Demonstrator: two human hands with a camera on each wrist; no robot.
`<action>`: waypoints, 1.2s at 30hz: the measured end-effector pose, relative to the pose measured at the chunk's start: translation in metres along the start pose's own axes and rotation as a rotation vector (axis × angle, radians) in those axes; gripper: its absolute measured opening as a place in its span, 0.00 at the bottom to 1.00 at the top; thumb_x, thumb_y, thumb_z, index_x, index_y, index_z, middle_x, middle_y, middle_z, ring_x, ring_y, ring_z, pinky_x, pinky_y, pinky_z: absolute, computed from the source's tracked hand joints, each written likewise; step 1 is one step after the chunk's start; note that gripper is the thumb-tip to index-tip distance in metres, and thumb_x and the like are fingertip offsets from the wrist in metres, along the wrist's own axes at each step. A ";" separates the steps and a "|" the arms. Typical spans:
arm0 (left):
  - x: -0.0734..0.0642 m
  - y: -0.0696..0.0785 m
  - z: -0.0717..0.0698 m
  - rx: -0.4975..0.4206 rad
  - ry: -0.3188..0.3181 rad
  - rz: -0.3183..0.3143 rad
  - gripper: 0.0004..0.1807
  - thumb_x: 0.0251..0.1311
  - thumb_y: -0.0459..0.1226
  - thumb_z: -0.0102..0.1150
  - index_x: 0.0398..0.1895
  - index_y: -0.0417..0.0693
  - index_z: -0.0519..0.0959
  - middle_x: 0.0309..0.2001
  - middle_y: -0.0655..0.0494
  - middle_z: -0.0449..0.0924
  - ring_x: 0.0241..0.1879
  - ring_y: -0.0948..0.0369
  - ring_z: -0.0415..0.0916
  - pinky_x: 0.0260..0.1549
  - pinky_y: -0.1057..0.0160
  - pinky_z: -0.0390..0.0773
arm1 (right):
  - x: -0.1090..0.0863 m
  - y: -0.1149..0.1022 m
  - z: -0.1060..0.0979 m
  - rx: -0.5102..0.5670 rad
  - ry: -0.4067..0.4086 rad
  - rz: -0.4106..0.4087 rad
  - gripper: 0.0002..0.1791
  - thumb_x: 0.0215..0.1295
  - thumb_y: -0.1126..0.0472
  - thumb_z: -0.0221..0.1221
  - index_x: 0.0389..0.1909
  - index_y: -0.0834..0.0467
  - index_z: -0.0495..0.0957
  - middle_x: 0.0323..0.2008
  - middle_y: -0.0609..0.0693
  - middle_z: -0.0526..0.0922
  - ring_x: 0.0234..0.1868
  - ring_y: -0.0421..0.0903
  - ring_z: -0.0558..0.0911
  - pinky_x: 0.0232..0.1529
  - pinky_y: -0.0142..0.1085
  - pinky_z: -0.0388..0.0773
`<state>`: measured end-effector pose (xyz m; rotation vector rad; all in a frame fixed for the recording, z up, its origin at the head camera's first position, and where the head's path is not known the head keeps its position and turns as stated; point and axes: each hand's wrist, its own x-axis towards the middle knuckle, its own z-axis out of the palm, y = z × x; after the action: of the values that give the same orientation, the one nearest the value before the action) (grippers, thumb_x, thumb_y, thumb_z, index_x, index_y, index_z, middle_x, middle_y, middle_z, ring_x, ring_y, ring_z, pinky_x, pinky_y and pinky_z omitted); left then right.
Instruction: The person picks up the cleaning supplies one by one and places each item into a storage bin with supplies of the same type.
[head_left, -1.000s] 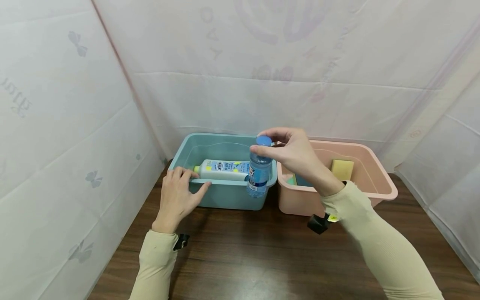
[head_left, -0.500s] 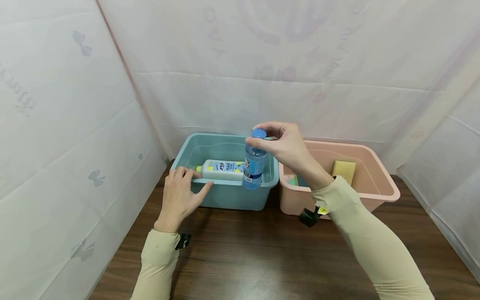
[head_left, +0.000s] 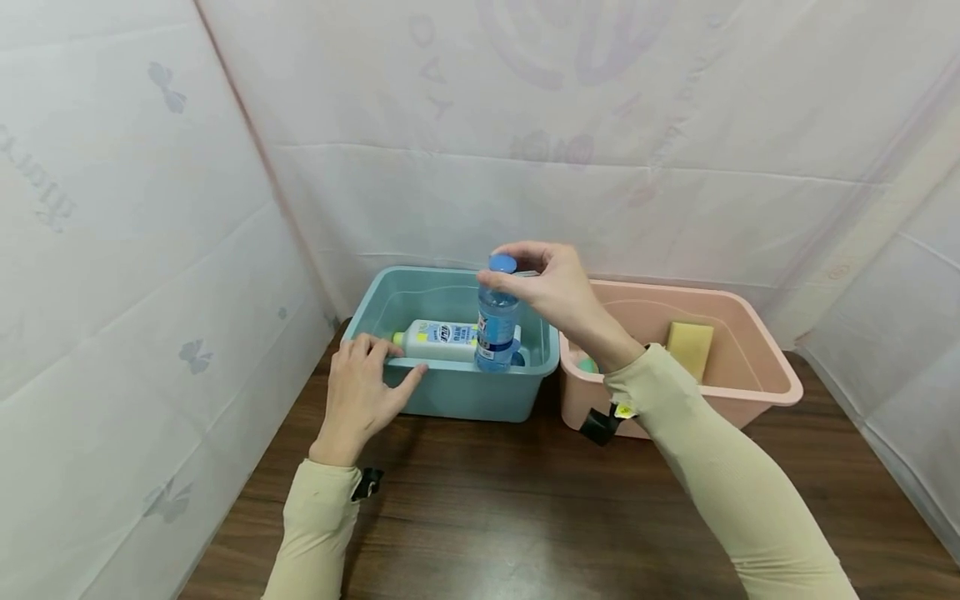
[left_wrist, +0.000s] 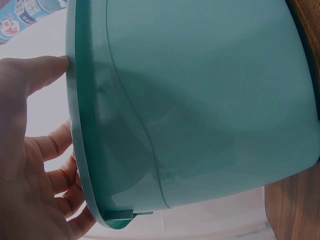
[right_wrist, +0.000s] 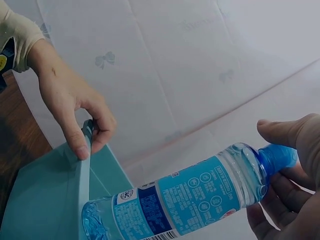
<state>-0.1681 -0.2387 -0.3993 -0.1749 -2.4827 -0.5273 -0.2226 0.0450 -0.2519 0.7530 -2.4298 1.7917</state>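
My right hand (head_left: 551,287) holds a clear plastic water bottle (head_left: 497,329) by its blue cap and neck. The bottle hangs upright over the front rim of a teal bin (head_left: 465,398); its blue label shows in the right wrist view. Inside the bin lies a white bottle (head_left: 435,337) with a yellow-green cap, partly hidden behind the water bottle. At the bin's front left, my left hand (head_left: 356,400) grips the rim, thumb on the near side and fingers over the inside, as the right wrist view shows the hand (right_wrist: 75,102).
A pink bin (head_left: 750,337) stands just right of the teal one. A yellow sponge (head_left: 688,350) and a small green thing (head_left: 587,365) are in it, partly covered by my right arm. Both bins stand on a dark wooden table (head_left: 480,500) with white curtains (head_left: 450,200) around.
The right hand has carried the water bottle leftward and slightly up, from the teal bin's right front corner to over its front rim. The left hand stays on the rim.
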 end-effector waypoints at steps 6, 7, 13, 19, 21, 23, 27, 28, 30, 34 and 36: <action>-0.001 0.001 0.000 -0.002 0.004 0.004 0.23 0.59 0.54 0.75 0.42 0.44 0.84 0.42 0.43 0.77 0.45 0.43 0.71 0.50 0.41 0.74 | 0.006 0.002 0.005 0.008 0.008 0.037 0.20 0.66 0.49 0.74 0.56 0.52 0.87 0.52 0.51 0.88 0.56 0.52 0.84 0.55 0.46 0.83; -0.001 0.001 0.000 -0.002 0.005 0.005 0.23 0.59 0.54 0.75 0.42 0.44 0.84 0.42 0.43 0.77 0.45 0.42 0.71 0.50 0.41 0.74 | 0.007 0.002 0.006 0.013 0.012 0.043 0.20 0.66 0.49 0.74 0.56 0.51 0.87 0.52 0.51 0.88 0.56 0.51 0.84 0.55 0.46 0.83; -0.001 0.001 0.000 -0.004 0.004 0.010 0.23 0.59 0.54 0.75 0.41 0.44 0.84 0.42 0.43 0.77 0.45 0.42 0.72 0.49 0.41 0.74 | 0.010 0.002 0.011 0.023 0.030 0.045 0.21 0.67 0.51 0.73 0.58 0.53 0.86 0.55 0.51 0.87 0.57 0.50 0.85 0.56 0.45 0.84; 0.000 0.002 -0.001 -0.005 -0.001 0.006 0.23 0.60 0.54 0.75 0.42 0.43 0.84 0.43 0.43 0.77 0.46 0.43 0.72 0.49 0.41 0.73 | 0.012 0.004 0.019 0.015 0.030 0.018 0.21 0.67 0.53 0.73 0.58 0.54 0.86 0.56 0.51 0.88 0.58 0.51 0.85 0.57 0.47 0.84; 0.000 0.002 -0.001 -0.008 0.000 0.006 0.23 0.60 0.54 0.75 0.42 0.43 0.84 0.43 0.43 0.77 0.46 0.43 0.71 0.49 0.41 0.73 | 0.012 0.005 0.021 0.005 0.024 0.015 0.20 0.67 0.52 0.73 0.57 0.54 0.86 0.56 0.51 0.88 0.58 0.51 0.85 0.57 0.48 0.84; 0.000 0.002 -0.001 -0.009 0.001 0.007 0.23 0.60 0.54 0.75 0.42 0.43 0.84 0.43 0.43 0.77 0.46 0.42 0.71 0.49 0.41 0.73 | 0.011 0.006 0.023 -0.007 0.017 0.015 0.20 0.67 0.52 0.73 0.57 0.54 0.86 0.55 0.51 0.88 0.57 0.50 0.85 0.57 0.48 0.84; 0.000 0.001 -0.002 -0.004 0.004 0.012 0.23 0.60 0.54 0.75 0.42 0.43 0.84 0.42 0.43 0.77 0.46 0.42 0.72 0.49 0.41 0.73 | 0.011 0.010 0.028 -0.011 0.008 0.021 0.20 0.67 0.52 0.73 0.58 0.54 0.86 0.55 0.51 0.88 0.56 0.49 0.86 0.56 0.47 0.85; 0.000 0.001 -0.002 -0.003 0.004 0.014 0.23 0.60 0.54 0.75 0.41 0.43 0.84 0.42 0.43 0.77 0.46 0.42 0.72 0.49 0.41 0.73 | 0.011 0.011 0.029 -0.011 0.007 0.023 0.20 0.67 0.52 0.73 0.58 0.54 0.86 0.55 0.51 0.88 0.56 0.49 0.86 0.56 0.46 0.84; 0.000 0.001 -0.002 -0.002 0.005 0.016 0.23 0.60 0.54 0.75 0.41 0.43 0.84 0.42 0.43 0.77 0.46 0.42 0.72 0.49 0.41 0.73 | 0.011 0.014 0.031 -0.018 -0.001 0.024 0.21 0.67 0.52 0.73 0.58 0.53 0.86 0.55 0.51 0.89 0.56 0.48 0.86 0.55 0.45 0.85; 0.000 0.001 -0.003 -0.002 0.008 0.015 0.23 0.60 0.54 0.75 0.41 0.43 0.84 0.42 0.43 0.77 0.46 0.42 0.72 0.48 0.41 0.73 | 0.009 0.021 0.035 -0.039 -0.025 0.023 0.22 0.67 0.51 0.73 0.59 0.52 0.86 0.55 0.50 0.89 0.57 0.48 0.87 0.54 0.45 0.86; -0.001 0.002 -0.003 -0.003 0.007 0.012 0.23 0.60 0.54 0.75 0.42 0.43 0.84 0.42 0.43 0.77 0.45 0.43 0.71 0.48 0.41 0.73 | 0.008 0.026 0.037 -0.048 -0.034 0.026 0.23 0.67 0.50 0.73 0.60 0.51 0.86 0.56 0.50 0.89 0.58 0.49 0.87 0.54 0.46 0.86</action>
<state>-0.1659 -0.2383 -0.3973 -0.1892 -2.4722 -0.5259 -0.2303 0.0142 -0.2849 0.7568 -2.5054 1.7370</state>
